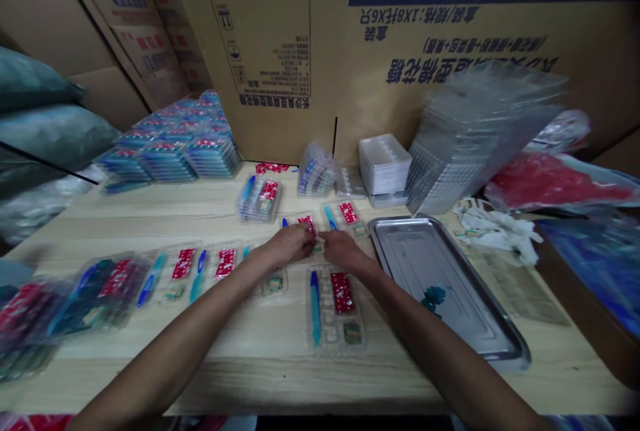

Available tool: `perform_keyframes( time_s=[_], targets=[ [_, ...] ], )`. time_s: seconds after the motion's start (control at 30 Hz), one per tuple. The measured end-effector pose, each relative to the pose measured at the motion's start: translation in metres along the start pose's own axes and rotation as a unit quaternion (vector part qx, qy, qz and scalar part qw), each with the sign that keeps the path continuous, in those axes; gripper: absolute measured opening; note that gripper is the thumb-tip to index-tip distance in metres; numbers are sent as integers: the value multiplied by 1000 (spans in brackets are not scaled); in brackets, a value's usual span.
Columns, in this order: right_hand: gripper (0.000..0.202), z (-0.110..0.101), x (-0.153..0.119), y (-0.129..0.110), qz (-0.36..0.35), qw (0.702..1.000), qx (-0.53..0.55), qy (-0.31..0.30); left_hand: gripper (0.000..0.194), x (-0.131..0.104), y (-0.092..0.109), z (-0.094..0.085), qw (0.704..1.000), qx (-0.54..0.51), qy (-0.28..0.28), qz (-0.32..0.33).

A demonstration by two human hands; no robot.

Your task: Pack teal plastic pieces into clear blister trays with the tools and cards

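My left hand (293, 243) is closed, fingertips down over a clear plastic tray (316, 259) that holds a red patterned packet (307, 223). From the other side my right hand (344, 249) meets it, thumb and finger pressed together close to the left fingertips. What either hand pinches is too small or hidden to make out. Just behind the right hand lies another filled tray with a light-blue pen (331, 217). Nearer me is a clear tray with a blue pen (315, 307), a red packet (343, 292) and a small greenish square (352, 333).
Filled trays (183, 264) line the table to the left, with stacks (117, 284) at its end. A metal tray (400, 237) holding a teal clump (433, 297) is on the right. Clear containers (385, 164), a tall plastic stack (450, 144) and a large carton (280, 31) stand behind.
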State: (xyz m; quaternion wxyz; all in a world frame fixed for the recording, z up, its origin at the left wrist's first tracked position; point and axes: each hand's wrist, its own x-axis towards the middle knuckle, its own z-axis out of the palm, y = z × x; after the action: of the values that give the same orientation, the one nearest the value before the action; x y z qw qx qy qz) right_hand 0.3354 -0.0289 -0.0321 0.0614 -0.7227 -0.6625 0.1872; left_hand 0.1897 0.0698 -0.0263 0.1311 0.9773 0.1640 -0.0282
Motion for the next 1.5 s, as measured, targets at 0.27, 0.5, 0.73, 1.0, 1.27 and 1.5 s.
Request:
perform_keyframes(
  time_s=[0.27,0.5,0.73,1.0,1.27,1.5],
  targets=[
    [36,12,-1,-1,2,998,50,34,20,-2,7,21,993,-42,37,-104],
    [36,14,0,2,2,996,74,41,16,6,-1,16,987,-107,41,-116],
    [39,12,-3,7,13,992,109,68,24,4,-10,15,972,-191,84,-111],
    [25,-18,-29,-11,-93,928,300,201,37,-25,16,6,734,-604,267,-158],
    [12,-31,-49,-45,-143,902,306,269,43,-40,41,-6,638,-700,279,-157],
    [14,-38,-63,-55,-171,909,213,315,46,-44,47,-8,666,-669,302,-137]
  ],
)
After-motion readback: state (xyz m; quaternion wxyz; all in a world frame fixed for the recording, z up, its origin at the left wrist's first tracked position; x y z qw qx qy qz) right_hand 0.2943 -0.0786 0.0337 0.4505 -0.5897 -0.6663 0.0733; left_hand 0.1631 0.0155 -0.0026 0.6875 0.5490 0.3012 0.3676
